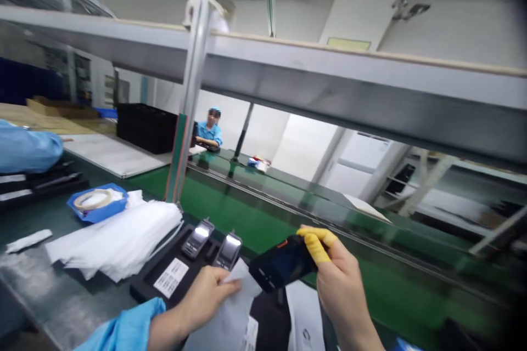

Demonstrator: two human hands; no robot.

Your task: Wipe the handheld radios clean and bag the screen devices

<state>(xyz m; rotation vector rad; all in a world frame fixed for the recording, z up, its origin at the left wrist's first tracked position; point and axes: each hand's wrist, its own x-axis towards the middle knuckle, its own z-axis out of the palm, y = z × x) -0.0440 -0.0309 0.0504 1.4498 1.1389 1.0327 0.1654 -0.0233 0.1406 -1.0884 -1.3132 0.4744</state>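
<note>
My right hand (pixel 341 279), with yellow rubber finger cots on two fingertips, pinches a black handheld device with an orange side button (pixel 283 263) by its end, holding it tilted above the workbench. My left hand (pixel 208 293) is curled, thumb and fingers pinching the edge of a thin white sheet (pixel 234 312) just below that device. Just beyond the left hand I see a black tray with a white label (pixel 168 277) carrying two more dark handhelds (pixel 214 244) with lit screens. A heap of white foam bags (pixel 119 236) lies left of the tray, near a blue dish holding a tape roll (pixel 96 203)
</note>
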